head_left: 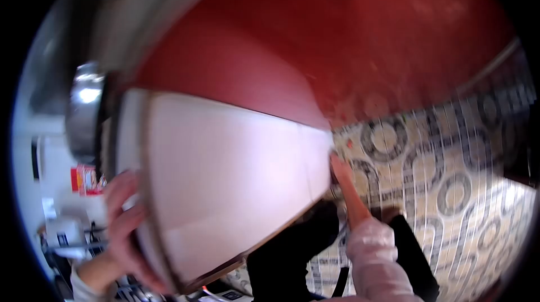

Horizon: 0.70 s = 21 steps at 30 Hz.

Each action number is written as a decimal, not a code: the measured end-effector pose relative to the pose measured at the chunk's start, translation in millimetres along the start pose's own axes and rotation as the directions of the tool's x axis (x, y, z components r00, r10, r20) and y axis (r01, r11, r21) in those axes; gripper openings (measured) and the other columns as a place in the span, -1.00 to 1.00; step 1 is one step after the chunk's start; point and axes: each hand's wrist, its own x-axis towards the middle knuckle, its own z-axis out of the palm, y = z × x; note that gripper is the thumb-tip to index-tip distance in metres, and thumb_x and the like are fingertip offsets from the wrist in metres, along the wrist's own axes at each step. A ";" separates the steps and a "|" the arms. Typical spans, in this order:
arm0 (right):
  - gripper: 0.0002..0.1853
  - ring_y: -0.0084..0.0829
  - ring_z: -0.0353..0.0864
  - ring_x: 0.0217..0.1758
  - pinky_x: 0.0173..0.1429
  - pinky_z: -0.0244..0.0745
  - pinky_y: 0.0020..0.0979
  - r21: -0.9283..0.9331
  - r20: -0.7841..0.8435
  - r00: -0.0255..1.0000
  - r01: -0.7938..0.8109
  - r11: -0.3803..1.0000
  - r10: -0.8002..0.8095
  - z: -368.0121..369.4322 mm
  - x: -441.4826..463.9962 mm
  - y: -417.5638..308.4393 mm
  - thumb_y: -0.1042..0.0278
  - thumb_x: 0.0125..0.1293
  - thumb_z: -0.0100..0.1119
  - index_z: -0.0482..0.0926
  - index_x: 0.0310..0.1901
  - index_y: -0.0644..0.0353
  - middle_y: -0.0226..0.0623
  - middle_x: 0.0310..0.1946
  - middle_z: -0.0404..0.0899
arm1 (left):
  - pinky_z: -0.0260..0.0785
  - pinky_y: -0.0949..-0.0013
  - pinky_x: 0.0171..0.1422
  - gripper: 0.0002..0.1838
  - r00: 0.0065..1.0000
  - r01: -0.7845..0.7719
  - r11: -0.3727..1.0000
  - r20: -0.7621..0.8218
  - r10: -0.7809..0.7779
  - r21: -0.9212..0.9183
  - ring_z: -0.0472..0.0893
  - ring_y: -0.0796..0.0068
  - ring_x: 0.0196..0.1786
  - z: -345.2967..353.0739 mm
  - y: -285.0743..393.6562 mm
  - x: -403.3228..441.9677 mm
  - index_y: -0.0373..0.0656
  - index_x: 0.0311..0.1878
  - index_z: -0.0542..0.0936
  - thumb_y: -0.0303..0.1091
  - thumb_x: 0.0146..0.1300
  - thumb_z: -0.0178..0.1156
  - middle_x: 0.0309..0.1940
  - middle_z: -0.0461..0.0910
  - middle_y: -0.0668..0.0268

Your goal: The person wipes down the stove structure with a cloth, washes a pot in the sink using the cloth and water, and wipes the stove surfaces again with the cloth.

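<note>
White panel [236,172], stretching lengthwise from nine to three o'clock, with the left hand [120,240] clamped on its eight-o'clock edge, the right hand [340,168] at three, finger state unclear.

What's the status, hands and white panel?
Left hand on edge of white panel; right hand at its far end. Black-clad leg close alongside.

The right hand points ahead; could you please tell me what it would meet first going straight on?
Probably the white panel, at its far end beside the right hand; the red surface seems to lie beyond, but blur leaves depth unclear.
</note>
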 end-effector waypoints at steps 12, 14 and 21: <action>-0.50 -0.33 0.54 -0.36 -0.23 0.44 -0.26 0.306 0.227 0.974 -0.053 0.951 -0.019 -82.4 -85.4 49.8 -0.09 0.21 0.01 0.56 -0.09 0.22 -0.22 -0.30 0.57 | 0.09 0.01 0.32 -0.22 0.949 -0.157 0.987 -0.284 0.141 -0.036 0.34 0.16 0.23 -7.9 12.9 1.5 -0.19 0.16 0.40 0.07 -0.10 0.33 0.20 0.35 0.11; -0.56 -0.31 0.57 -0.29 -0.19 0.46 -0.21 0.612 0.325 0.942 -0.140 0.779 -0.086 -119.2 -146.1 2.3 0.00 0.31 -0.08 0.53 -0.06 0.22 -0.24 -0.25 0.58 | 0.10 0.00 0.32 -0.28 0.898 -0.205 0.976 -0.384 0.216 0.069 0.35 0.23 0.22 0.4 12.7 -7.9 -0.15 0.14 0.43 0.06 -0.07 0.32 0.18 0.37 0.17; -0.49 -0.25 0.45 0.13 0.17 0.35 -0.21 0.849 -0.135 0.786 0.406 0.339 -0.604 -171.1 -385.4 -134.2 -0.02 0.34 -0.14 0.38 0.16 0.17 -0.22 0.09 0.46 | 0.41 0.32 0.14 -0.49 0.631 -0.359 0.866 -0.774 -0.049 -0.348 0.55 0.40 -0.04 101.6 118.1 -54.7 -0.11 0.03 0.51 -0.22 -0.03 0.39 0.00 0.55 0.30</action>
